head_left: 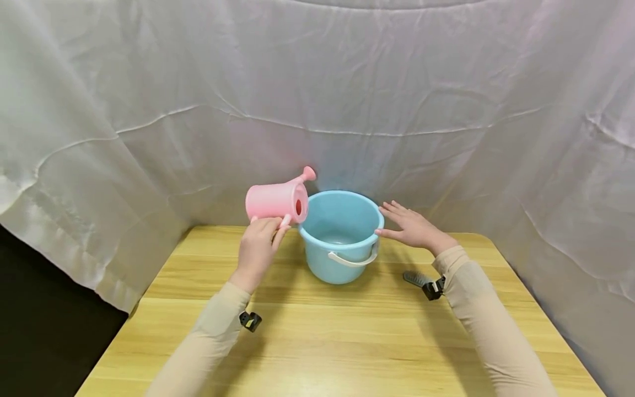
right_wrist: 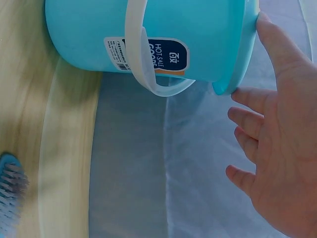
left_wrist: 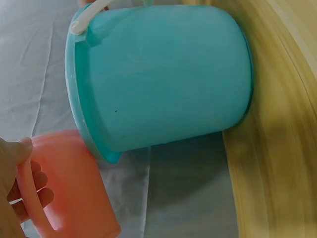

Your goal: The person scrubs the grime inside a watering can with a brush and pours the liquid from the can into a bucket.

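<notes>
My left hand (head_left: 257, 249) grips the handle of a pink watering can (head_left: 272, 201), fingers curled round it in the left wrist view. The can lies tilted on its side in the air, its open top facing the light blue bucket (head_left: 327, 259) and its spout pointing up and right. In the left wrist view the can (left_wrist: 74, 183) overlaps the bucket's rim. My right hand (head_left: 412, 227) has its fingers spread at the bucket's right rim, with thumb and forefinger tips touching it in the right wrist view. The bucket stands upright, its white handle (head_left: 353, 261) hanging down in front.
A brush (head_left: 415, 278) with bristles lies on the wooden table (head_left: 347, 342) to the right of the bucket, partly covered by the right wrist's camera. Grey-white curtains (head_left: 347, 71) hang behind the table and along its sides.
</notes>
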### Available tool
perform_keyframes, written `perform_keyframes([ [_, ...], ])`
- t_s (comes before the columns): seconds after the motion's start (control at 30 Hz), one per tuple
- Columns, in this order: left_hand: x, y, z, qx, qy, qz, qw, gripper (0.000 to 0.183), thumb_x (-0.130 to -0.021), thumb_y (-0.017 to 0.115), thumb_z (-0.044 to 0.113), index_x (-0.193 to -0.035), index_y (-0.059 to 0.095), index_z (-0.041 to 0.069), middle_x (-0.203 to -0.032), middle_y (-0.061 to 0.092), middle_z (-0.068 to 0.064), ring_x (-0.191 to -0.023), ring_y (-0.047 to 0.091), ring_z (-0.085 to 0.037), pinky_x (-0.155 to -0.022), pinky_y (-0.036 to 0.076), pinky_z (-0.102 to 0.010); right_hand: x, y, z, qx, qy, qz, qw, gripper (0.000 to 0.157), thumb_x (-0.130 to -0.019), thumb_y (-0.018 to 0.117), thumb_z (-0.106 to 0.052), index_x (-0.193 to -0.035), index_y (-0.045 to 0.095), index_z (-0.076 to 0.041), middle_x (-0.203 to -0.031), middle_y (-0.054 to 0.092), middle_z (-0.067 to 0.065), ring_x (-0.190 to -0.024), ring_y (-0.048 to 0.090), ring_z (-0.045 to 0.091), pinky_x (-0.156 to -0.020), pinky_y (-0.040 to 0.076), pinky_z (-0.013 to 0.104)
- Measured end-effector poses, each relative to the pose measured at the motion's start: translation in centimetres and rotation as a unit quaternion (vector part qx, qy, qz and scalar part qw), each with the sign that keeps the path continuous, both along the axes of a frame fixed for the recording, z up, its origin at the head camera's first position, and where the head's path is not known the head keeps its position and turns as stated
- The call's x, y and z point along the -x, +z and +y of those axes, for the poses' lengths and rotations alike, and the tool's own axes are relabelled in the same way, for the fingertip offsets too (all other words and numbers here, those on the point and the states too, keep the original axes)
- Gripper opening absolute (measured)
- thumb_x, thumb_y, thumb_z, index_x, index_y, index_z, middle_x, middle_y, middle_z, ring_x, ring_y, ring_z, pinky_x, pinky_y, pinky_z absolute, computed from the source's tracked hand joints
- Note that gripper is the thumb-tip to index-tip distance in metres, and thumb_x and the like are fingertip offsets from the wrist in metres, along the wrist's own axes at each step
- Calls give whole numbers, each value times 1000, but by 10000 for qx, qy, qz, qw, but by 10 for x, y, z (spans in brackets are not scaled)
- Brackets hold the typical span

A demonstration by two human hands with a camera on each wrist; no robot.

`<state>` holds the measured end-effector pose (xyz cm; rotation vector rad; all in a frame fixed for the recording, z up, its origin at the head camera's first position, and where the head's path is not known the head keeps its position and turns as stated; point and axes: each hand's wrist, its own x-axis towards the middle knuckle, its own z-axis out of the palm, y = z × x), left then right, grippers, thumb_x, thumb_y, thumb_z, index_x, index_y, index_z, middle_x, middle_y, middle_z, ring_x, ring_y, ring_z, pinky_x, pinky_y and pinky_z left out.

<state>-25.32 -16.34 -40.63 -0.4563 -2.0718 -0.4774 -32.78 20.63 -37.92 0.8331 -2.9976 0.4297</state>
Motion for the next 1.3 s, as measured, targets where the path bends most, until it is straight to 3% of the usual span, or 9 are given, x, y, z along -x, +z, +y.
perform_keyframes([
  [0.43, 6, 7, 11, 1205, 101, 722, 9900, 21, -84, 75, 24, -96, 69, 8, -90, 71, -5, -86, 66, -24, -87, 54, -50, 3, 2, 6, -123, -47, -30, 9999, 80, -94, 53, -56, -154, 28, -10, -161, 21, 16, -151, 10, 38, -119, 17, 66],
  [0.7, 11, 11, 12, 1980, 113, 1070, 9743, 21, -86, 73, 28, -95, 68, 9, -89, 69, -3, -88, 63, -22, -94, 50, -54, 2, 3, 5, -115, -27, -30, 9999, 80, -94, 53, -57, -153, 29, -9, -161, 23, 17, -150, 11, 39, -118, 17, 66],
  [0.87, 13, 16, 14, 2754, 226, 1195, 9536, 16, -89, 70, 23, -98, 68, 9, -91, 67, -3, -92, 62, -22, -99, 49, -59, 2, 4, 5, -127, -16, 22, 9999, 79, -94, 53, -56, -153, 30, -9, -160, 24, 17, -150, 12, 39, -118, 18, 65],
  [1.1, 13, 23, 20, 3756, 94, 1412, 9159, 9, -89, 68, 12, -97, 68, 9, -88, 63, -4, -90, 58, -23, -100, 47, -62, 2, 4, 4, -105, -43, -28, 9999, 79, -93, 54, -56, -153, 31, -10, -160, 24, 17, -150, 12, 39, -119, 17, 65],
  [1.3, 19, 28, 23, 4299, 60, 1639, 8879, 12, -91, 61, 6, -98, 70, 9, -89, 62, -4, -90, 57, -23, -105, 43, -63, 2, 4, 3, -89, -43, -20, 9999, 79, -93, 54, -57, -153, 31, -10, -160, 23, 16, -150, 11, 39, -119, 16, 65],
])
